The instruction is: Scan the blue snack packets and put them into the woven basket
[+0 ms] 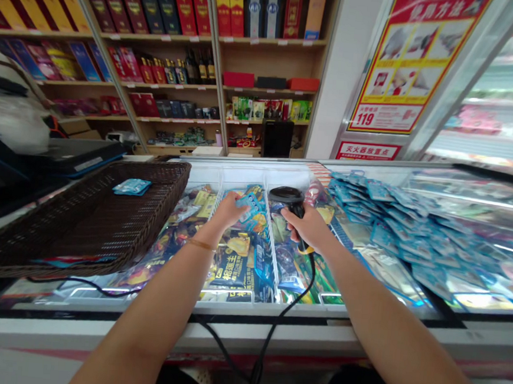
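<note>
My left hand pinches a small blue packet over the middle of the glass-topped freezer. A black handheld barcode scanner with a yellow base is gripped in my right hand, its head facing the packet's side. The two are a short way apart. Many similar blue packets lie in an overlapping heap on the glass to the right. A few more blue packets rest in the brown woven basket on the left.
The scanner's black cable hangs over the freezer's front edge. Bagged frozen goods show under the glass in wire compartments. Shelves with boxes and bottles stand behind. Dark equipment sits at the left.
</note>
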The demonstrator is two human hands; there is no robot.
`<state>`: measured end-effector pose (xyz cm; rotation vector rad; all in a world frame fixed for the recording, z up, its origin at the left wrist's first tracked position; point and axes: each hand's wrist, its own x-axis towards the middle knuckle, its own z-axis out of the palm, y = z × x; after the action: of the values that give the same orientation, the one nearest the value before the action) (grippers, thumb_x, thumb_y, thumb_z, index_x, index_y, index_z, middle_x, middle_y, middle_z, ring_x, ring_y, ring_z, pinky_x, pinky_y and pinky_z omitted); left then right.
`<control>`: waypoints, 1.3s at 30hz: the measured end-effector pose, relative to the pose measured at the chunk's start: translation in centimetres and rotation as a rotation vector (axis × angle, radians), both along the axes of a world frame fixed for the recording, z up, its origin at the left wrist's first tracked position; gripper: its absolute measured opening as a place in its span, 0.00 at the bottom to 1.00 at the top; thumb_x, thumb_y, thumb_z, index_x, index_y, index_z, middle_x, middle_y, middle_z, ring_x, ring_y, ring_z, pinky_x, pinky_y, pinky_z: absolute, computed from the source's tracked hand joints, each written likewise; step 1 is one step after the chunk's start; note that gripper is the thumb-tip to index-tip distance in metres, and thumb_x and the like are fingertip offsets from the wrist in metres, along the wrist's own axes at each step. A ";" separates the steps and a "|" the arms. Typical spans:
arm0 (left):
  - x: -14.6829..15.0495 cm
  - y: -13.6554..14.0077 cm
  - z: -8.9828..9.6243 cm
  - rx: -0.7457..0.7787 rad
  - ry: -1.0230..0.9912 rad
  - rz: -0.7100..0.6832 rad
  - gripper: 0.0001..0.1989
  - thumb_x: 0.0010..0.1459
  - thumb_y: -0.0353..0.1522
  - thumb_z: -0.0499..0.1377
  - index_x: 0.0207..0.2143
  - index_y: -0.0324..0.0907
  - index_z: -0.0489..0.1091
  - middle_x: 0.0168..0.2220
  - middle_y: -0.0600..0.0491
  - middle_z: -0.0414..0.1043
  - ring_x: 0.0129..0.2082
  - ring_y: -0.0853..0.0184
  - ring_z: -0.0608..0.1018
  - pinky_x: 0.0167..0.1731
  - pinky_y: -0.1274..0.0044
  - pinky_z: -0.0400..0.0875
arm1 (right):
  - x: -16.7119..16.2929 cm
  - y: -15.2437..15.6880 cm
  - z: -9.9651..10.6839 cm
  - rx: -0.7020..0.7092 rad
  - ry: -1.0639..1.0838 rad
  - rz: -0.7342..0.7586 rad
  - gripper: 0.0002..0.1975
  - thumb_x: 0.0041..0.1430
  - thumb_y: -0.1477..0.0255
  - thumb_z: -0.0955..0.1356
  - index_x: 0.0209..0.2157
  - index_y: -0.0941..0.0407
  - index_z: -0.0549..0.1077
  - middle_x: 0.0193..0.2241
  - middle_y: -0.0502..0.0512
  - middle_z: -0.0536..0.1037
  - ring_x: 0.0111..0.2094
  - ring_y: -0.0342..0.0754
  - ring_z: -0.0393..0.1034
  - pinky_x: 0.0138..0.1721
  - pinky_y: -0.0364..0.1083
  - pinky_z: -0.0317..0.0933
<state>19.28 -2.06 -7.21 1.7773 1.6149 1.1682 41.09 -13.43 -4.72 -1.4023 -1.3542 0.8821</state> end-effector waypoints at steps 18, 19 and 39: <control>0.7 -0.5 0.2 -0.079 -0.930 -0.151 0.20 0.47 0.37 0.70 0.39 0.42 0.68 0.35 0.50 0.79 0.43 0.59 0.82 0.45 0.66 0.78 | -2.0 -1.5 0.2 0.092 -0.175 0.082 0.13 0.59 0.60 0.70 0.32 0.54 0.67 0.15 0.46 0.71 0.13 0.44 0.68 0.19 0.42 0.63; 0.7 -0.5 0.2 -0.080 -0.923 -0.147 0.20 0.47 0.37 0.70 0.39 0.42 0.68 0.35 0.50 0.79 0.43 0.59 0.82 0.45 0.66 0.78 | -1.9 -1.5 0.1 0.090 -0.180 0.088 0.13 0.59 0.60 0.70 0.33 0.54 0.67 0.15 0.46 0.71 0.13 0.45 0.68 0.19 0.42 0.63; 9.0 -0.9 2.2 -0.292 -1.009 -0.144 0.10 0.47 0.23 0.69 0.29 0.40 0.71 0.29 0.54 0.74 0.35 0.67 0.80 0.45 0.69 0.79 | 6.3 -2.6 3.5 0.098 0.181 -0.097 0.18 0.55 0.58 0.73 0.34 0.54 0.65 0.17 0.43 0.70 0.12 0.41 0.64 0.12 0.40 0.57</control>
<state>28.27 -2.97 -4.98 0.8363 0.9487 1.3438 47.40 -16.03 -1.20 -1.2698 -1.1680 0.8458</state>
